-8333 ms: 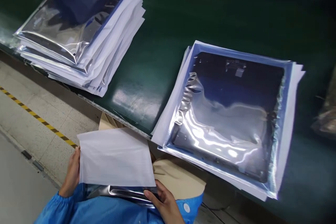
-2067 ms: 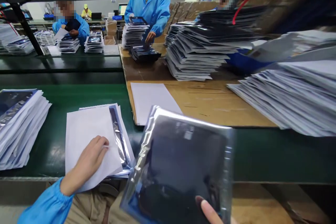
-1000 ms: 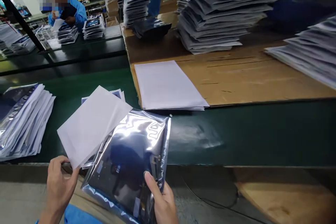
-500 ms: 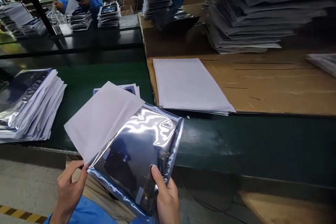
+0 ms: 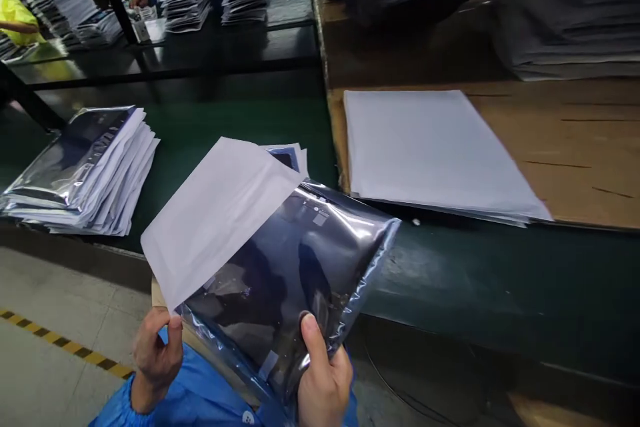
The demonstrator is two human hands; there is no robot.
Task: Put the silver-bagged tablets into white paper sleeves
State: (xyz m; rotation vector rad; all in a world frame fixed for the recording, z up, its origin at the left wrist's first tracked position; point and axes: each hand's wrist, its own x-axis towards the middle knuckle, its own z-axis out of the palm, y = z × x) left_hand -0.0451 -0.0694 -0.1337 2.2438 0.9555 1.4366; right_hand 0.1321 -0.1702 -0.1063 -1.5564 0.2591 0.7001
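Hands both occupied: left hand (image 5: 157, 352) pinched white sheet (image 5: 220, 213) by its near corner; right hand (image 5: 325, 377) gripped bagged dark panel (image 5: 285, 267), thumb on top, at front edge of green surface (image 5: 475, 287).

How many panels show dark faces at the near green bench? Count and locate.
3: held panel in the right hand; top panel on the left stack; third panel partly under the sheet. More may be hidden.

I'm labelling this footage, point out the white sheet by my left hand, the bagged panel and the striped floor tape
White sheet (image 5: 220, 213), head view, middle of its face.
Bagged panel (image 5: 293, 273), head view, middle of upper face.
Striped floor tape (image 5: 65, 344), head view, middle stretch.
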